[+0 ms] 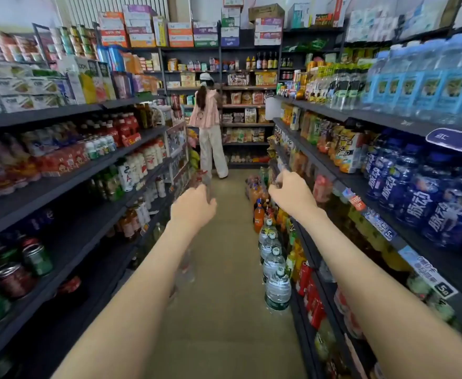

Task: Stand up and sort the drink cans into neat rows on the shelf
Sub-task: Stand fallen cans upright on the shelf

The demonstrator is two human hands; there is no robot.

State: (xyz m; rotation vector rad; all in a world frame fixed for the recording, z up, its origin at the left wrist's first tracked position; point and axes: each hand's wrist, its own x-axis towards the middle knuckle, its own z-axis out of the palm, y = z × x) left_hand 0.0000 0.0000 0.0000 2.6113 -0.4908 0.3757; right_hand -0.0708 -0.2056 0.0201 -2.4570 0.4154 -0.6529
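On the left shelf (93, 236), lower board, near end: drink cans (35, 258), green and red, loosely clustered | right of that shelf, over the aisle: left hand (193, 206) grips a blurred reddish item (203, 179); right hand (290, 196) curls round a blurred dark item (282, 170) | beyond the shelf's far end: person (209, 116), back turned.

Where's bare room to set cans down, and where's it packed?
Free: the dark stretch of lower left shelf between the green and red cans and the small bottles; also the mid-aisle floor. Packed: right shelves, with water bottles lining their foot.
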